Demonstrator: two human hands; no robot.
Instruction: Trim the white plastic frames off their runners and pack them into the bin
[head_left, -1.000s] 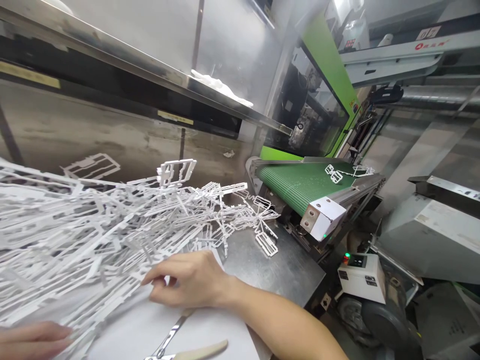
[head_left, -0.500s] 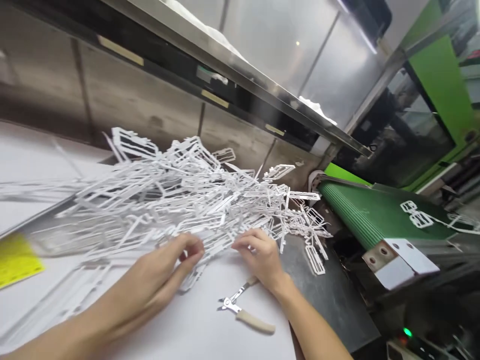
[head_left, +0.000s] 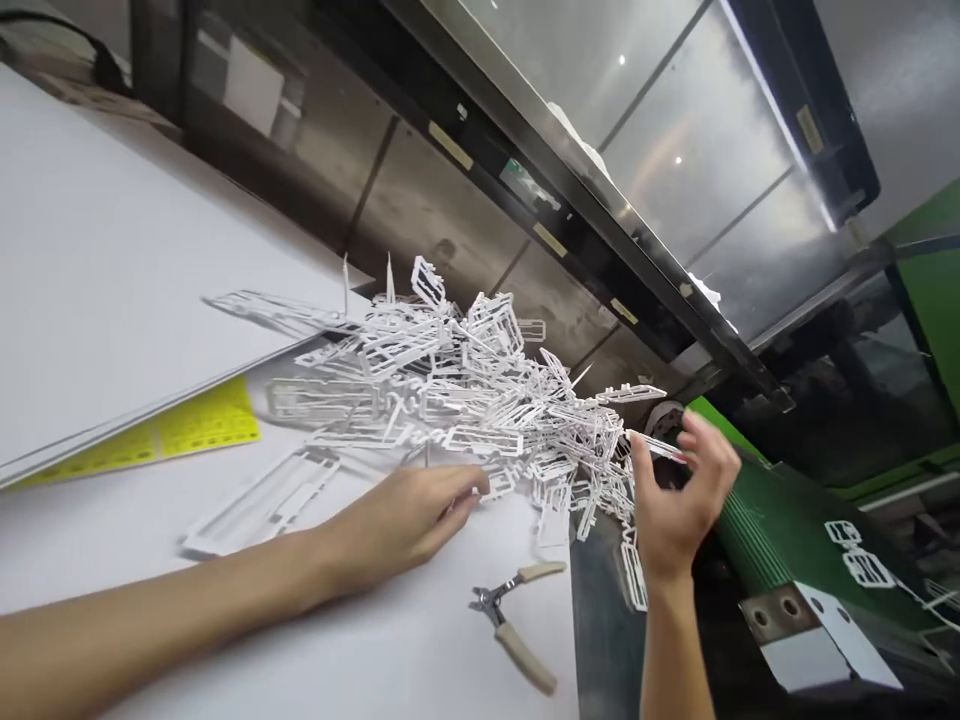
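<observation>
A tangled heap of white plastic frames (head_left: pixel 480 390) lies across the middle of the white table surface. At its near edge is my left hand (head_left: pixel 442 510), its fingers curled together; whatever they pinch is too small to make out. My right hand (head_left: pixel 679 490) is raised at the heap's right end, thumb and fingers spread apart, with a white frame end behind the gap between them. Cutting pliers with beige handles (head_left: pixel 517 630) lie with their handles apart on the white surface, below and right of my left hand.
A green conveyor belt (head_left: pixel 795 530) at the right carries white frames (head_left: pixel 868 570). A metal shelf edge (head_left: pixel 600 200) crosses above the heap. A yellow sheet (head_left: pixel 210 425) lies at the left, partly under a white board (head_left: pixel 112 270).
The camera view has tilted and shifted. My right hand has moved away from my left toward the heap's right end and its fingers have spread. My left hand remains by the heap's near edge.
</observation>
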